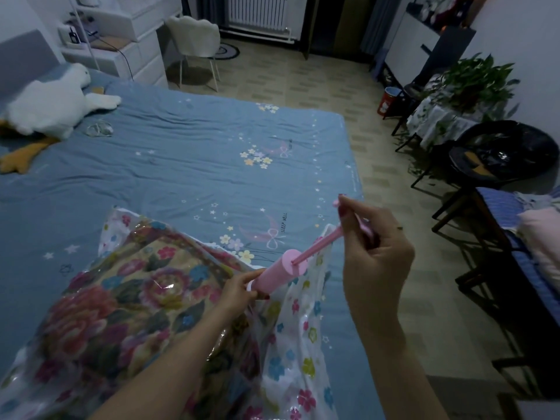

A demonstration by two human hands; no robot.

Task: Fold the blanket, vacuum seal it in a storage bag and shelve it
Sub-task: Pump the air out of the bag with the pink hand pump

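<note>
Your left hand (242, 291) grips the pump (280, 272) base on the bag (303, 344), blanket (115, 304) inside, just left of it. Your right hand (374, 237) clutches the drawn-out handle (357, 221). Tilt the pump, I'd say, and it slips off, leaking air.

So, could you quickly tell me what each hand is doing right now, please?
Left hand: closed, gripping the pink pump barrel at its base.
Right hand: closed, gripping the pump handle, rod pulled out.
</note>
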